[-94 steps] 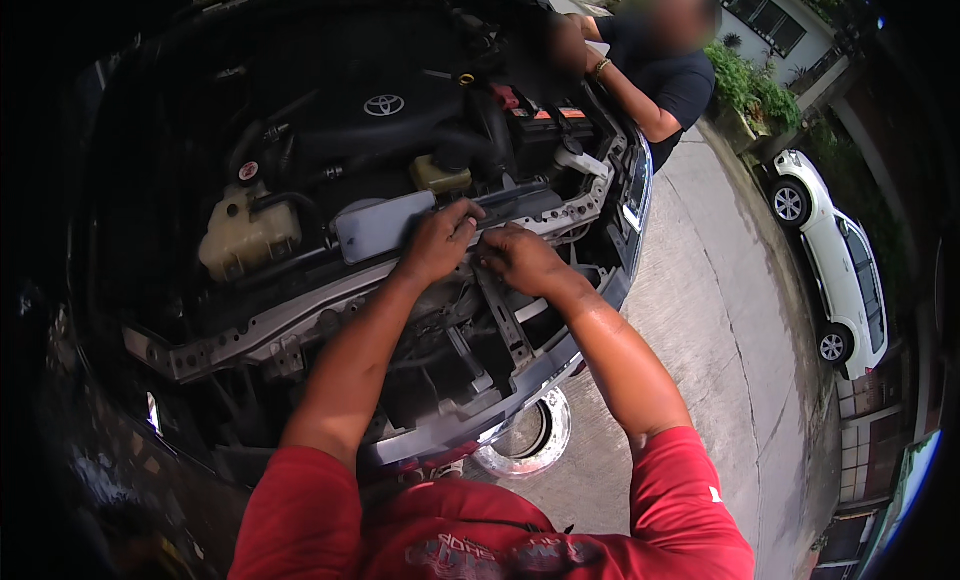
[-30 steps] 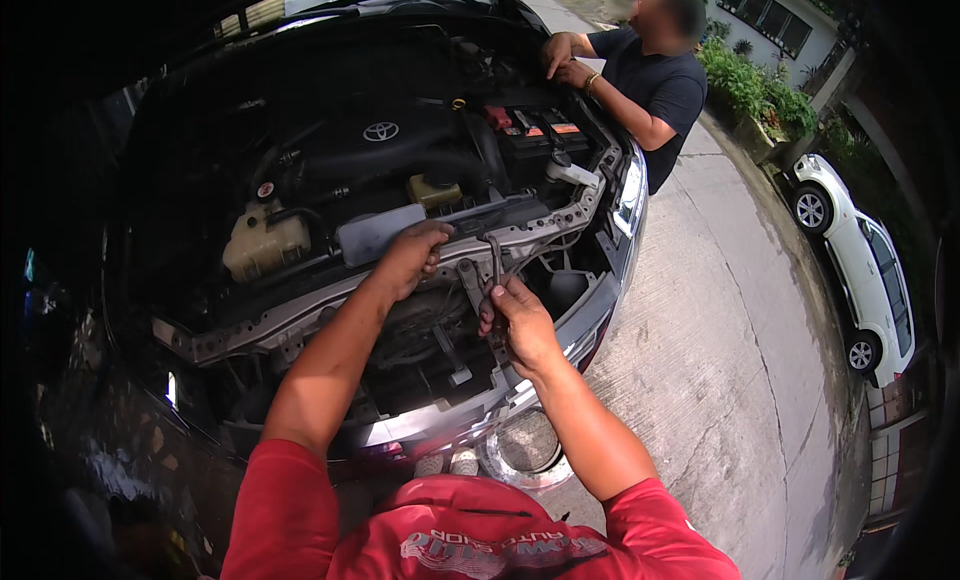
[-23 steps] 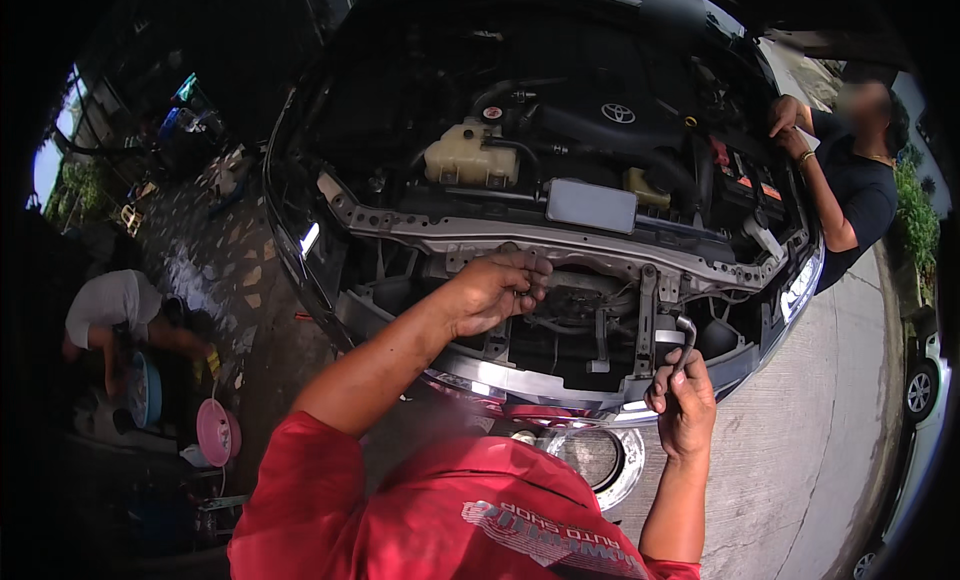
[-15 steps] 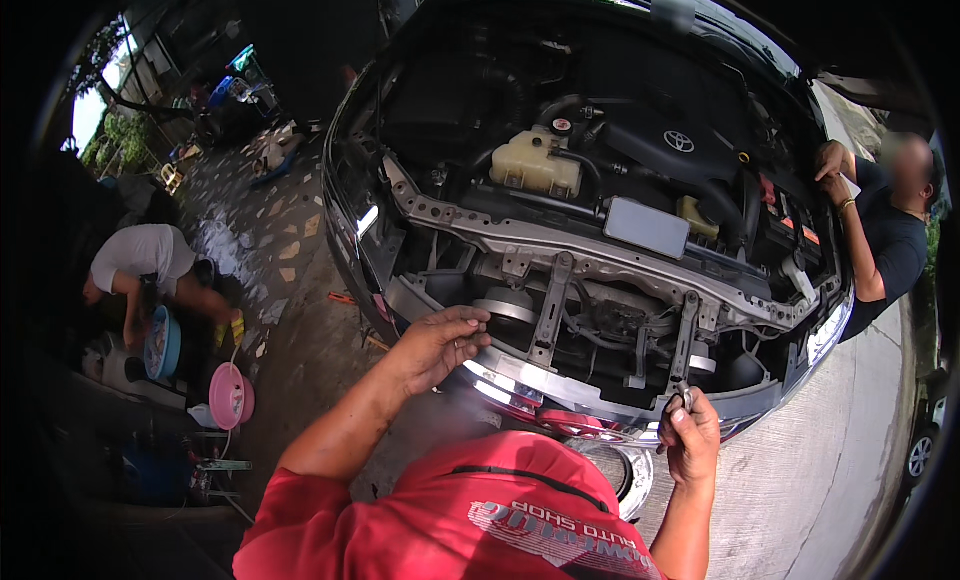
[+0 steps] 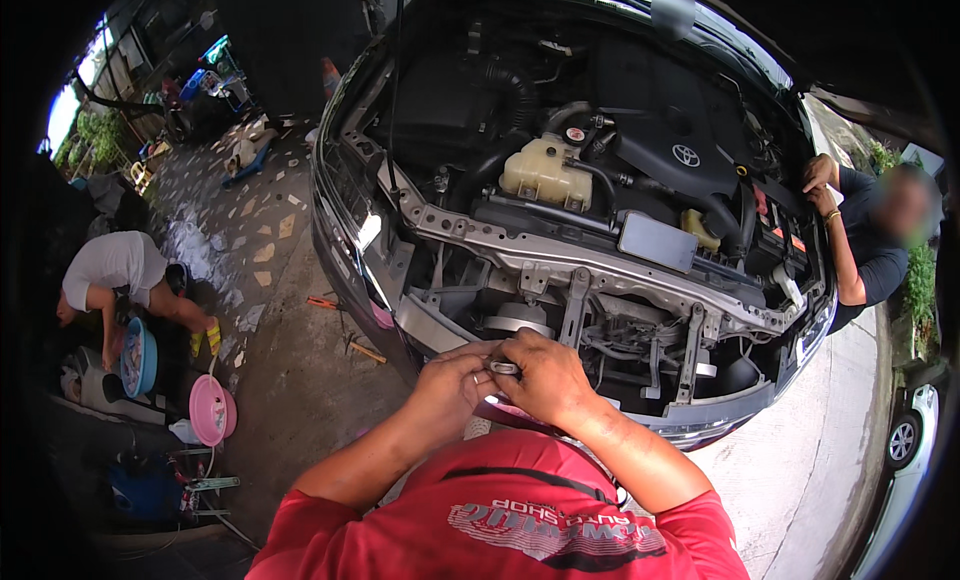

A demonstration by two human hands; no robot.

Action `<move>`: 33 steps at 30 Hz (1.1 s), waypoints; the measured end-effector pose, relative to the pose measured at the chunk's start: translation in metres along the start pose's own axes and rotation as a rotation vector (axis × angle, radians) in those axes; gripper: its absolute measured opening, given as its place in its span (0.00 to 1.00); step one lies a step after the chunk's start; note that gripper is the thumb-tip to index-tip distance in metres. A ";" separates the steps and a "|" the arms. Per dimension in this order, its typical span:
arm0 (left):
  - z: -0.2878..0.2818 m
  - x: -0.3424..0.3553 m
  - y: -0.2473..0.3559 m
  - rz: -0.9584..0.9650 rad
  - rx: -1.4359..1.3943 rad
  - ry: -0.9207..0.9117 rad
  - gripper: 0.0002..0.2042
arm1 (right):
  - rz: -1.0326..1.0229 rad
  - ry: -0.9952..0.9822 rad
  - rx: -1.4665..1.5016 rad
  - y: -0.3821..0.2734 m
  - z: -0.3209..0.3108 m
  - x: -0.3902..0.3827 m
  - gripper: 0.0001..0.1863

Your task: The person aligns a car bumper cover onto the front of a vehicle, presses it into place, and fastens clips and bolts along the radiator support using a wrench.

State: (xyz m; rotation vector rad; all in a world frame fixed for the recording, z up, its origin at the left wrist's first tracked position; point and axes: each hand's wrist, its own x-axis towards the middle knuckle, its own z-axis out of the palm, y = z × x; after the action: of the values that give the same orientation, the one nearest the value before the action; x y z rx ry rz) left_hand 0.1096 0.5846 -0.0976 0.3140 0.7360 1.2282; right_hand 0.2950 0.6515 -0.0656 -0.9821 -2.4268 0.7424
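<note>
My left hand (image 5: pixel 447 392) and my right hand (image 5: pixel 548 380) meet in front of the car's open nose. Curled fingers of the right hold a small metal tool with a ring-shaped end (image 5: pixel 503 368); the rest of it is hidden in the grip. My left fingertips are pinched together against it, and whatever they hold is too small to make out. Just beyond the hands is a round silver disc (image 5: pixel 520 317), beside an upright metal brace (image 5: pixel 577 310). Above these runs the bare metal crossbar (image 5: pixel 480 237) of the engine bay.
A phone (image 5: pixel 657 242) lies behind the crossbar, near a cream-coloured reservoir (image 5: pixel 547 172). At the right fender leans a co-worker (image 5: pixel 870 240). On the left, a person (image 5: pixel 120 270) bends over a blue basin (image 5: pixel 153 357) near a pink one (image 5: pixel 212 410). Orange-handled tools (image 5: pixel 323 302) lie on the ground.
My right hand has come left from the brace on the right, bringing the metal tool to my left hand. My left hand has dropped slightly. The view has shifted a little.
</note>
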 end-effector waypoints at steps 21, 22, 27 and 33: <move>-0.115 0.078 0.115 0.975 1.604 0.802 0.21 | 0.067 -0.102 0.013 -0.009 0.087 0.224 0.15; -0.120 0.080 0.113 0.967 1.579 0.813 0.21 | 0.047 -0.124 -0.021 -0.008 0.090 0.226 0.15; -0.124 0.091 0.106 1.052 1.481 0.797 0.19 | -0.173 -0.014 -0.040 0.002 0.101 0.225 0.11; -0.129 0.099 0.101 1.127 1.440 0.759 0.20 | -0.178 -0.021 -0.050 0.009 0.101 0.222 0.14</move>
State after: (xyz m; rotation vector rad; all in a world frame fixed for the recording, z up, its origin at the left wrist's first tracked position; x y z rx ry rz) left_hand -0.0353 0.6892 -0.1662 1.6618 2.2622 1.6366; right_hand 0.0966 0.7861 -0.1094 -0.7665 -2.5216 0.6364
